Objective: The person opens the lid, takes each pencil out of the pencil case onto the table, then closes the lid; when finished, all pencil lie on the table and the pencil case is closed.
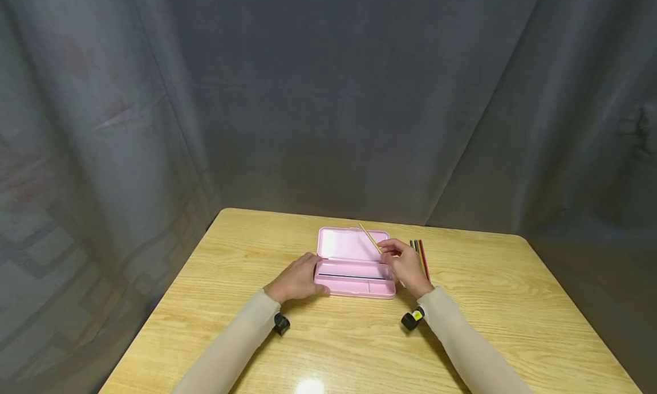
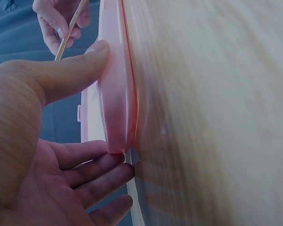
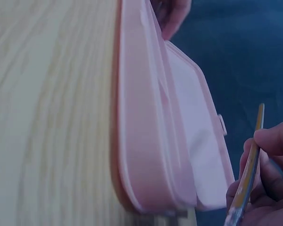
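A pink pencil case (image 1: 349,293) lies open on the table, its lid (image 1: 341,244) folded back toward the far side. My left hand (image 1: 299,277) grips the case's left end, with the thumb on the front wall and the fingers round the corner in the left wrist view. Over the right part of the lid, my right hand (image 1: 405,267) pinches a yellow coloured pencil (image 1: 368,236) between thumb and fingers, tilted up to the left. One dark, slim pencil-like thing (image 1: 351,276) lies lengthwise in the case. A small compartment sits at its front right.
Several coloured pencils (image 1: 423,258), red and dark ones among them, lie side by side just right of my right hand, which partly covers them. The wooden table (image 1: 236,257) ends at a grey curtain (image 1: 328,109) behind.
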The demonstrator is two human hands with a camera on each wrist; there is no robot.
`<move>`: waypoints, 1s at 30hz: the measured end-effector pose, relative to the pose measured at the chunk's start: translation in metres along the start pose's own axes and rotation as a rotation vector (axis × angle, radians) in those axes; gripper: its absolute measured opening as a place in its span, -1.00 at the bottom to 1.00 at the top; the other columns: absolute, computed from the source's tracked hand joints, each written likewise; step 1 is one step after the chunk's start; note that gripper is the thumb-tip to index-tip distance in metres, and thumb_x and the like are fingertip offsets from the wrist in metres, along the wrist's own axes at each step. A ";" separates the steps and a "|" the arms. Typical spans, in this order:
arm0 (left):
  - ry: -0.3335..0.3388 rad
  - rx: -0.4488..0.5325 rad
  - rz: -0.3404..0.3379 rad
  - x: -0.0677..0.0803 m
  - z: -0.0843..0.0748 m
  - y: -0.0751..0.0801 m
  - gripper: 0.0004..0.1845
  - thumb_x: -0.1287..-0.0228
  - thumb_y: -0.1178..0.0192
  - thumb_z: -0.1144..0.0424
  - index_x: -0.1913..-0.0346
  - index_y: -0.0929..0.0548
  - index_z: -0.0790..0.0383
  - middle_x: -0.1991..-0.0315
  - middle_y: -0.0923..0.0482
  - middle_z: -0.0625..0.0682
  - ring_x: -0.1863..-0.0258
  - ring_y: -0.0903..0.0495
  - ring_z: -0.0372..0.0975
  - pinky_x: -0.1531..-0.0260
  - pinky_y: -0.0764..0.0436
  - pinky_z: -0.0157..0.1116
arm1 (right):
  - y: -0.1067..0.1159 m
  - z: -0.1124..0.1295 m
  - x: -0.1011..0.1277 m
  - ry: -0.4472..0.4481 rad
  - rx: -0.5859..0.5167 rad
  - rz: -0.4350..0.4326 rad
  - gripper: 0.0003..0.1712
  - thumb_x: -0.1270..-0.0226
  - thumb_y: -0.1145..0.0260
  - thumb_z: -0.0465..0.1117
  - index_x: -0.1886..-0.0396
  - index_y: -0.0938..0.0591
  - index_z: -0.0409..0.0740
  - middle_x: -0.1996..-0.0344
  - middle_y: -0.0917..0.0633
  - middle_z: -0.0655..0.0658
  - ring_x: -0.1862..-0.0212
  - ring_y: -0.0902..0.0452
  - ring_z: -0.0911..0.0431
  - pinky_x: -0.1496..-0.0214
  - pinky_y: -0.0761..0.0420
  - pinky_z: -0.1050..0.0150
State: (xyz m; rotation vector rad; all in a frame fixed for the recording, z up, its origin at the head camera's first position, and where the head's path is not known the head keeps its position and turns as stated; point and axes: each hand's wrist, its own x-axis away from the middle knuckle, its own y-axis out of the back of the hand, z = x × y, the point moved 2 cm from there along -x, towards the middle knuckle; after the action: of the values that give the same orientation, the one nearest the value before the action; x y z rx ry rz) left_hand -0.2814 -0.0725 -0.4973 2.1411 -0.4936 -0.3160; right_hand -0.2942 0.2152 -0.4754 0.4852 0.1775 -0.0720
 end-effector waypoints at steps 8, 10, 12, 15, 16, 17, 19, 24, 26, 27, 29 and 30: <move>0.010 -0.004 0.007 0.001 0.001 -0.001 -0.16 -0.03 -0.53 -0.05 -0.36 -0.48 0.22 -0.19 -0.53 0.04 -0.12 -0.54 -0.11 -0.25 -0.54 -0.02 | 0.024 -0.012 -0.001 -0.048 -0.021 -0.044 -0.72 -0.30 -0.32 -0.41 -0.01 -0.71 -0.25 0.15 -0.72 -0.28 0.25 -0.55 0.30 0.24 -0.54 0.52; 0.009 -0.002 0.005 0.000 0.001 0.000 -0.16 -0.03 -0.53 -0.04 -0.36 -0.48 0.22 -0.18 -0.54 0.05 -0.12 -0.54 -0.11 -0.25 -0.54 -0.02 | 0.030 -0.014 -0.001 -0.052 -0.033 -0.048 -0.72 -0.33 -0.32 -0.39 -0.02 -0.69 -0.28 0.17 -0.72 -0.25 0.28 -0.55 0.32 0.26 -0.56 0.50; 0.005 -0.003 0.004 0.000 0.001 0.000 -0.16 -0.02 -0.54 -0.03 -0.35 -0.49 0.23 -0.17 -0.54 0.05 -0.11 -0.55 -0.11 -0.24 -0.54 -0.02 | 0.036 -0.016 -0.001 -0.056 -0.038 -0.049 -0.71 -0.35 -0.31 -0.38 -0.04 -0.67 -0.30 0.21 -0.72 -0.19 0.30 -0.55 0.34 0.29 -0.57 0.48; 0.001 -0.006 0.003 0.000 0.001 0.000 -0.16 -0.01 -0.54 -0.03 -0.34 -0.50 0.23 -0.17 -0.54 0.05 -0.11 -0.55 -0.11 -0.23 -0.55 -0.02 | 0.045 -0.021 0.001 -0.088 -0.060 -0.051 -0.70 -0.36 -0.30 -0.36 -0.07 -0.66 -0.30 0.25 -0.70 -0.08 0.34 -0.55 0.34 0.32 -0.58 0.45; 0.001 -0.005 0.005 0.000 0.001 0.000 -0.16 -0.01 -0.54 -0.03 -0.34 -0.49 0.23 -0.18 -0.54 0.05 -0.12 -0.55 -0.11 -0.23 -0.55 -0.02 | 0.048 -0.022 0.002 -0.099 -0.067 -0.052 -0.69 -0.36 -0.30 -0.36 -0.08 -0.65 -0.30 0.25 -0.70 -0.06 0.35 -0.54 0.34 0.33 -0.58 0.44; 0.002 -0.004 0.007 0.000 0.002 0.000 -0.16 -0.01 -0.54 -0.04 -0.34 -0.49 0.23 -0.18 -0.54 0.05 -0.13 -0.55 -0.11 -0.24 -0.55 -0.02 | 0.050 -0.024 0.003 -0.110 -0.076 -0.052 -0.68 -0.36 -0.29 -0.36 -0.09 -0.64 -0.30 0.25 -0.69 -0.06 0.35 -0.54 0.34 0.33 -0.58 0.44; 0.004 0.005 0.006 0.001 0.002 0.000 -0.16 -0.01 -0.55 -0.03 -0.35 -0.49 0.23 -0.20 -0.54 0.06 -0.14 -0.55 -0.09 -0.25 -0.54 -0.01 | 0.055 -0.028 0.004 -0.133 -0.104 -0.064 -0.67 -0.36 -0.29 -0.38 -0.11 -0.64 -0.30 0.24 -0.69 -0.07 0.36 -0.54 0.34 0.35 -0.57 0.43; 0.005 0.013 0.003 0.002 0.002 0.002 -0.15 -0.01 -0.55 -0.04 -0.35 -0.49 0.25 -0.21 -0.54 0.10 -0.15 -0.55 -0.08 -0.26 -0.54 0.00 | 0.068 -0.035 0.006 -0.149 -0.118 -0.086 -0.66 -0.38 -0.26 -0.37 -0.13 -0.61 -0.33 0.25 -0.68 -0.02 0.35 -0.54 0.34 0.35 -0.59 0.41; 0.005 0.011 0.004 0.002 0.003 0.002 -0.15 0.00 -0.55 -0.04 -0.35 -0.49 0.25 -0.20 -0.54 0.10 -0.14 -0.55 -0.08 -0.25 -0.54 0.00 | 0.073 -0.039 0.007 -0.145 -0.108 -0.092 -0.65 -0.39 -0.26 -0.37 -0.14 -0.61 -0.34 0.27 -0.67 0.05 0.33 -0.56 0.36 0.31 -0.62 0.43; 0.004 0.012 0.005 0.002 0.003 0.002 -0.15 0.00 -0.55 -0.04 -0.35 -0.49 0.25 -0.19 -0.54 0.10 -0.13 -0.55 -0.08 -0.25 -0.54 0.00 | 0.075 -0.041 0.007 -0.144 -0.105 -0.096 -0.65 -0.40 -0.26 -0.36 -0.14 -0.61 -0.35 0.28 -0.67 0.07 0.32 -0.57 0.37 0.29 -0.64 0.43; 0.003 0.014 0.007 0.002 0.004 0.002 -0.15 -0.01 -0.55 -0.05 -0.35 -0.49 0.24 -0.19 -0.54 0.10 -0.13 -0.55 -0.09 -0.24 -0.55 0.00 | 0.079 -0.045 0.007 -0.145 -0.107 -0.104 -0.66 -0.40 -0.25 -0.37 -0.14 -0.60 -0.36 0.30 -0.67 0.12 0.31 -0.58 0.39 0.27 -0.66 0.45; 0.004 0.016 0.008 0.002 0.004 0.002 -0.15 -0.01 -0.55 -0.04 -0.35 -0.49 0.24 -0.19 -0.54 0.09 -0.13 -0.55 -0.09 -0.24 -0.55 0.00 | 0.080 -0.047 0.008 -0.150 -0.109 -0.109 -0.66 -0.40 -0.26 -0.37 -0.14 -0.60 -0.36 0.31 -0.67 0.13 0.32 -0.58 0.40 0.27 -0.66 0.45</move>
State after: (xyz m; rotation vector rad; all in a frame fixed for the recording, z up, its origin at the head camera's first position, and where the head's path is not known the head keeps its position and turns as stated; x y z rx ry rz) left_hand -0.2816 -0.0778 -0.4982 2.1545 -0.5040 -0.3039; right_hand -0.2851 0.3080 -0.4810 0.3594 0.0599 -0.2033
